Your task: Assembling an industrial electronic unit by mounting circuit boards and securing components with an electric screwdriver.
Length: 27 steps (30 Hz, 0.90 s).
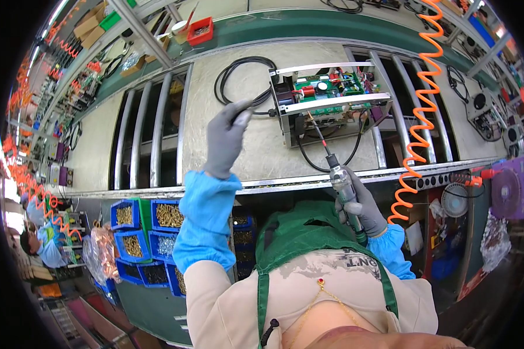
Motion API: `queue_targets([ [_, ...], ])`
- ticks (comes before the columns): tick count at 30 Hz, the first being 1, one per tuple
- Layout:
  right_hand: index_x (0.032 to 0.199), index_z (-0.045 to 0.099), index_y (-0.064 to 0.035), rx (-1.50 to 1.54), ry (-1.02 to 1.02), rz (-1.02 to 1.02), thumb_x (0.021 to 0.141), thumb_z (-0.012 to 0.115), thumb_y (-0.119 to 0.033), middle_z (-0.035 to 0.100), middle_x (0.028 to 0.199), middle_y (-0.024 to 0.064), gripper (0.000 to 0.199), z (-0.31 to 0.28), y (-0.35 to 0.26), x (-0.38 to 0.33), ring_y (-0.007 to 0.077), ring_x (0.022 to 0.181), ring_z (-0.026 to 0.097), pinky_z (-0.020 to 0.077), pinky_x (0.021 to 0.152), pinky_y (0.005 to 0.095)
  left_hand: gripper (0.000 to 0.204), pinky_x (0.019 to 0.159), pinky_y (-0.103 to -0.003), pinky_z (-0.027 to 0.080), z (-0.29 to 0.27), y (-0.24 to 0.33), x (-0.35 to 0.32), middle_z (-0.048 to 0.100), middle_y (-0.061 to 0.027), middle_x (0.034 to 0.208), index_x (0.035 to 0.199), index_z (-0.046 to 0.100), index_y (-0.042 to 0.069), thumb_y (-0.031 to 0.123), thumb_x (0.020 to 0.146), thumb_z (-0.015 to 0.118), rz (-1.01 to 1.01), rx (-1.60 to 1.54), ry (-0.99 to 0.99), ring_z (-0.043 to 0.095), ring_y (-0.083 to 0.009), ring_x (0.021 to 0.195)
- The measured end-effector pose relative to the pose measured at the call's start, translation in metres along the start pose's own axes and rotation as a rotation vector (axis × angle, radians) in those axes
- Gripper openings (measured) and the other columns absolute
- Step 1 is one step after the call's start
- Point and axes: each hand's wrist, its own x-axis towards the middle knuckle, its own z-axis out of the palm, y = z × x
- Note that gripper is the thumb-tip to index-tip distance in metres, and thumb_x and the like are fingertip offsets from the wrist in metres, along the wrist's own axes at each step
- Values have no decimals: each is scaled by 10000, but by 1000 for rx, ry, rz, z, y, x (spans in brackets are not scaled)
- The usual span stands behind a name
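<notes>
In front of me lies an open-framed electrical unit (332, 104) with silver side rails and a green circuit board (326, 87) inside. My right hand (361, 200), in a grey glove, is wrapped round a powered screwdriver (342, 185). Its long bit (318, 129) points away from me, with the tip by the near rail of the unit. My left hand (226, 139), also gloved, is raised left of the unit, beside a black cable coil (216, 81). Thumb and fingers are drawn together there; whether anything small is between them cannot be made out.
Metal rollers (140, 131) flank the work plate (215, 168) on both sides. An orange coiled hose (423, 110) hangs at the right. Blue bins (135, 244) of screws and small parts stand at the lower left. A red tray (200, 31) sits beyond the line.
</notes>
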Motion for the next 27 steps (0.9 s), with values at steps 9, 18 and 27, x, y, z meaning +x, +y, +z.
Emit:
queue_targets([
  [9,1483,218,-154,-256,172,-209,693,716,-195,574,877,110,935,30,19,-2,149,569,560,481,545,282,161,799,-366,479,74,1,69,682,-108,951,1018,606,46,131,907,526,319,516,-362,638,-257,872],
  [18,1483,193,-156,30,203,-173,732,686,-192,573,875,117,899,74,16,-1,159,533,557,464,492,279,173,863,-416,419,80,-3,75,643,-127,919,1015,610,88,184,895,530,400,609,-440,580,-314,927],
  [27,1486,164,-191,411,10,-123,785,574,-203,556,783,115,813,75,12,1,157,518,559,498,483,294,184,790,-383,472,73,1,82,668,-137,885,986,679,65,154,848,593,476,461,-483,613,-297,864],
])
